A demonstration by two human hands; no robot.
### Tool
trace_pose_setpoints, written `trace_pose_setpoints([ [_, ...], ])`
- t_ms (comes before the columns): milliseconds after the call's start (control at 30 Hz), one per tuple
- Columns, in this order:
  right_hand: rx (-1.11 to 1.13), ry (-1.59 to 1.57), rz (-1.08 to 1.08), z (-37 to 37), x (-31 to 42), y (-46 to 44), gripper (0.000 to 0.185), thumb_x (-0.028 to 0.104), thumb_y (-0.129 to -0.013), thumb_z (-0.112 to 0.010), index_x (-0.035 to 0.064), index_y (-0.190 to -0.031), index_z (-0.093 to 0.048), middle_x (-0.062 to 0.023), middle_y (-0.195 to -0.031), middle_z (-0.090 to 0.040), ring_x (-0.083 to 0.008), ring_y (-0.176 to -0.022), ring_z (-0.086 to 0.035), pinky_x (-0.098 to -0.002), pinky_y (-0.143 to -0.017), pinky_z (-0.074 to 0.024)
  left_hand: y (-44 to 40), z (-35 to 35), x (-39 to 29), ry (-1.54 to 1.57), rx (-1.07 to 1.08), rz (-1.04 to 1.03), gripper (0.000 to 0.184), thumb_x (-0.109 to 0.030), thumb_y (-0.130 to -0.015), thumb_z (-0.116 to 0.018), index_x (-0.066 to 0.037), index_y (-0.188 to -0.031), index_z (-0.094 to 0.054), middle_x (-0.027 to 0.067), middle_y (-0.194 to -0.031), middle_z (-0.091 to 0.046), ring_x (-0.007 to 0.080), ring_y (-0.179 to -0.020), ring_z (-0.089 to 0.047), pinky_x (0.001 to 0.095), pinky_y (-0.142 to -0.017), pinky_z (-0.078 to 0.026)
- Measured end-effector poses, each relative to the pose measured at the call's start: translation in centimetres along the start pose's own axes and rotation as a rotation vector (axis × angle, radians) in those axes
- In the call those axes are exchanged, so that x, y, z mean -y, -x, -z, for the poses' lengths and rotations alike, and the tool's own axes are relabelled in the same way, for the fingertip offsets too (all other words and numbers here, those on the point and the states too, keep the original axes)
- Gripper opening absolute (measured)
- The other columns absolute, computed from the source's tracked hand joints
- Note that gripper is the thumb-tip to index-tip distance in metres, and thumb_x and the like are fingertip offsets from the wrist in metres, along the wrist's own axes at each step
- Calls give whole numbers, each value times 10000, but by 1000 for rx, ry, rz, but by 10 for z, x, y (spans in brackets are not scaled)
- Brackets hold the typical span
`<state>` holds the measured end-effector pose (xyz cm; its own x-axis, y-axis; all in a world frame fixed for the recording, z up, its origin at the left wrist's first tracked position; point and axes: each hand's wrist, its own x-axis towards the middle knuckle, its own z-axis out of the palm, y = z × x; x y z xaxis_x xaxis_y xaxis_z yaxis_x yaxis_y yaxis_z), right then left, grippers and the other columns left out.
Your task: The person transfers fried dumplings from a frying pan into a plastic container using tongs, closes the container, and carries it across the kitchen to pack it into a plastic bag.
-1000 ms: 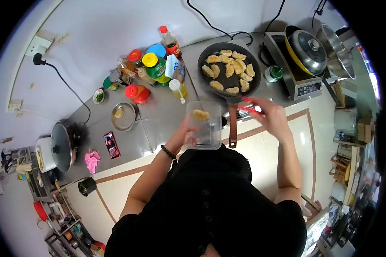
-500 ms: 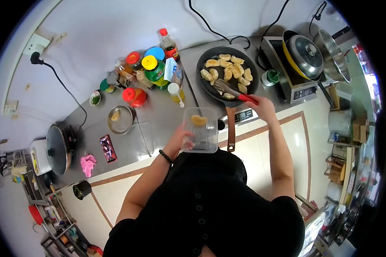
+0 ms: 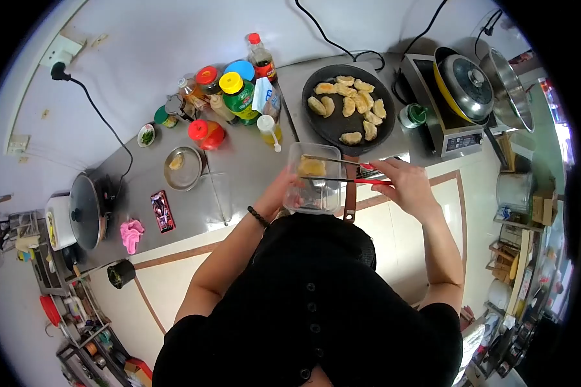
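Observation:
My left hand (image 3: 279, 190) is closed on the side of a clear plastic container (image 3: 333, 201), which I hold in front of my body. Inside it lies fried dumpling (image 3: 312, 166); whether one piece or two, I cannot tell. My right hand (image 3: 408, 188) grips red-handled tongs (image 3: 372, 182), their two arms spread apart over the container. Behind the container, a dark frying pan (image 3: 324, 129) holds several browned dumplings (image 3: 363, 101). Its brown handle (image 3: 350, 201) points toward me, partly hidden by the tongs.
Sauce bottles and jars (image 3: 239, 98) crowd the counter's back left. A metal plate (image 3: 188, 179) with a dumpling, a phone (image 3: 163, 211) and a pink cloth (image 3: 132, 235) lie at the left. An induction cooker (image 3: 455, 143) with a lidded yellow pan stands right; power cords hang behind.
My right hand has brought the tongs from the frying pan down over the container, and their arms have spread apart. Fewer dumplings lie near the pan's front. The container has shifted slightly right.

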<state>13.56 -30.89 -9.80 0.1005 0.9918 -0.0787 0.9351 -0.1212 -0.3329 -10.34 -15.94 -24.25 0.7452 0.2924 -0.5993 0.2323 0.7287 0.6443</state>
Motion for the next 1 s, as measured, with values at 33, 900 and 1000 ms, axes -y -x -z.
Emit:
trace_pose_setpoints([
  [33,-54,-36,14,4,-2,2,383,232,-694,-686,106,-1045,-596,-95,-858,-626,-261,-748,-609,-331,-644,-474,-3,2,3,-1,6,3,576,-224,-891,-351,-262,-1406,-97,102,-1044,-470,177,-612,-546,273,-548,-472],
  [900,-82,235,-7,-40,-132,-47,340,243,-705,-680,102,-1007,-612,-52,-857,-623,-233,-780,-603,-319,-658,-467,2,-6,9,9,-151,-93,645,-240,-840,-460,-211,-1405,-151,133,-1079,-481,203,-700,-567,298,-655,-480],
  [1000,-87,-11,-125,-35,-138,-37,319,238,-713,-682,94,-992,-632,-79,-820,-636,-248,-737,-606,-313,-645,-461,0,-5,14,15,-165,-100,629,-259,-854,-458,-206,-1403,-157,132,-1066,-484,195,-697,-561,295,-653,-478],
])
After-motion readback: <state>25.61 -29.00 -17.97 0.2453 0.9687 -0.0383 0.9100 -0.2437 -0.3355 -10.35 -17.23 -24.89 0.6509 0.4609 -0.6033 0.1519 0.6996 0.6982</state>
